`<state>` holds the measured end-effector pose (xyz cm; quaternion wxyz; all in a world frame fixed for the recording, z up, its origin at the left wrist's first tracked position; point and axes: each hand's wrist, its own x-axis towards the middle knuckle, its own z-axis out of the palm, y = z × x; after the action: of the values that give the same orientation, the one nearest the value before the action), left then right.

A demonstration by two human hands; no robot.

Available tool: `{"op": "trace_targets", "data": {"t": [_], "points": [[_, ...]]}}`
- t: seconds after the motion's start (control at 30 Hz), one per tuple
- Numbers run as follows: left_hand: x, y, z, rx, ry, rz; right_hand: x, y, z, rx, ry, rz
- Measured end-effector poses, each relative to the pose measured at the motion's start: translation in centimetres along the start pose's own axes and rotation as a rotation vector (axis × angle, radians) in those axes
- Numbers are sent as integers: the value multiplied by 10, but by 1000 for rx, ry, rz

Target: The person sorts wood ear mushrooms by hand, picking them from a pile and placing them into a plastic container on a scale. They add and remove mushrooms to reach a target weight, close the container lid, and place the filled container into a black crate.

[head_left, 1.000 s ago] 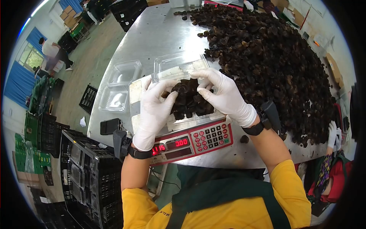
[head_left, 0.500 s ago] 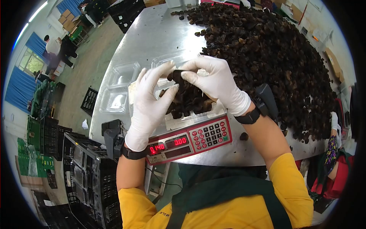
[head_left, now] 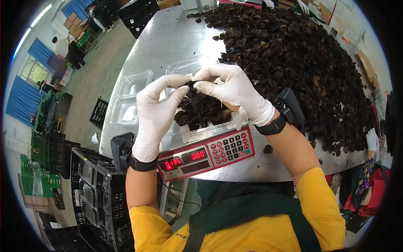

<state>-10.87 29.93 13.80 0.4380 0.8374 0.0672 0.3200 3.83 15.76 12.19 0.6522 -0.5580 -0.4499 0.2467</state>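
Note:
Both hands wear white gloves and meet above a clear plastic tray [head_left: 218,128] heaped with dark wood ear mushrooms [head_left: 205,111]. A small piece of wood ear mushroom [head_left: 192,85] is pinched between thumb and fingers of my left hand [head_left: 157,103]. My right hand [head_left: 235,88] grips the same piece from the other side, its fingertips nearly touching the left ones. Much of the piece is hidden by the fingers. Under the tray stands a red and silver digital scale [head_left: 205,157] with lit red digits reading 0.135 and 0.00.
A large pile of wood ear mushrooms [head_left: 294,63] covers the right of the metal table [head_left: 163,40]. Empty clear trays [head_left: 126,111] lie left. Black crates [head_left: 96,193] stand beside the table. A co-worker's gloved hand [head_left: 372,140] is at the right edge; people stand far left.
My left fingertips have closed in on the mushroom piece and the two hands have come together. The scale reading has dropped from 0.140 to 0.135. A co-worker's hand at right has shifted slightly.

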Motion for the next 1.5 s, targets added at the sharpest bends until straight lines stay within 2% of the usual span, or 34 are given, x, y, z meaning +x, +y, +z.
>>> {"op": "trace_targets", "data": {"t": [0.07, 0.13, 0.17, 0.23, 0.27, 0.33, 0.4, 0.47, 0.5, 0.53, 0.6, 0.67, 0.77, 0.87, 0.93, 0.97, 1.0, 1.1, 1.13, 1.27, 1.4, 1.5], "points": [[1, 0, -1, -37, 23, 20, -1, 0, -2, 15, -1, -2], [1, -3, -3, 39, 52, 23, -4, 2, -9, -189, 12, -138], [1, -6, -7, 39, 51, 24, -8, 2, -13, -189, 13, -138], [-3, -17, -16, 276, -157, -37, -16, 2, -24, -315, 34, -102], [-6, -21, -15, 275, -158, -37, -19, 5, -29, -315, 34, -102], [-13, -33, -12, 647, -342, 20, -22, 16, -37, -243, 92, -73], [-18, -40, -7, 727, -369, 49, -25, 20, -41, -177, 103, -59], [-18, -38, 0, 818, -278, 174, -27, 21, -43, -134, 119, -3], [-17, -33, 6, 783, -182, 201, -28, 20, -44, -137, 126, -2], [-16, -21, 11, 779, -185, 206, -28, 19, -43, -168, 142, -16], [-15, 4, 20, 491, -209, 148, -27, 17, -40, -201, 164, -31], [-20, 10, 34, 549, -262, 281, -27, 15, -37, -125, 204, -8], [-25, -1, 42, 668, -278, 323, -28, 24, -34, -94, 192, -16], [-24, -14, 32, 508, -271, 220, -30, 26, -32, -128, 185, -79], [-23, -12, 22, 458, -137, 226, -29, 22, -29, -157, 195, -86], [-26, -10, 19, 437, -92, 144, -26, 20, -25, -193, 183, -102], [-27, -11, 16, 438, -98, 148, -25, 17, -20, -191, 158, -142], [-30, -22, 8, 759, -58, 181, -17, 31, -16, -666, -120, -326], [-33, -27, 7, 761, -63, 189, -22, 35, -13, -732, -121, -365], [-44, -35, 3, 845, -136, 172, -45, 18, -28, -774, -70, -379], [-48, -28, -2, 763, -173, 114, -58, 16, -47, -986, -201, -287], [-44, -21, 1, 758, -145, 109, -53, 26, -52, -891, -176, -274]]}}
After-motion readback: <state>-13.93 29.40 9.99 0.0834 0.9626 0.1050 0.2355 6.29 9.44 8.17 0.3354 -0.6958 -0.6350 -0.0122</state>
